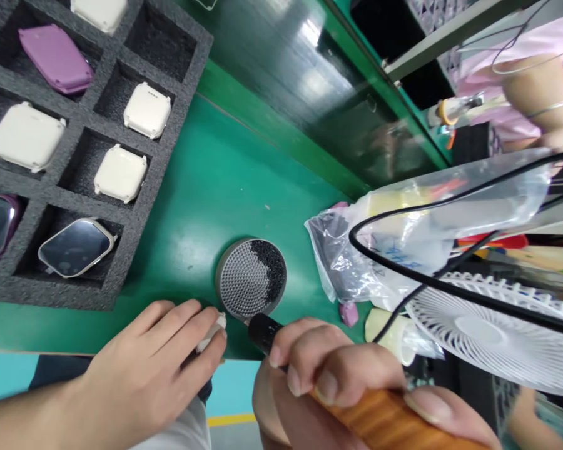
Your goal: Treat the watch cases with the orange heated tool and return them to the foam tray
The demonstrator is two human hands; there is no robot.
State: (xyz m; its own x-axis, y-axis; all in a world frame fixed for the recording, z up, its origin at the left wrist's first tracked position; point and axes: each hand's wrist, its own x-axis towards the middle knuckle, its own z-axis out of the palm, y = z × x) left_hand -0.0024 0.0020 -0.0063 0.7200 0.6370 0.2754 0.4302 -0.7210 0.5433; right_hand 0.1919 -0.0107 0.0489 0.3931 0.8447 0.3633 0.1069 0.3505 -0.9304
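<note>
My right hand is closed around an orange-handled screwdriver. Its black tip reaches the edge of a round metal screw tray partly filled with small black screws. My left hand lies on the green mat, fingers curled over a small white part just left of the tray.
A dark foam tray at the left holds white, purple and glass-faced watch cases. Clear plastic bags, a black cable and a white fan crowd the right. Another person in pink is at the top right.
</note>
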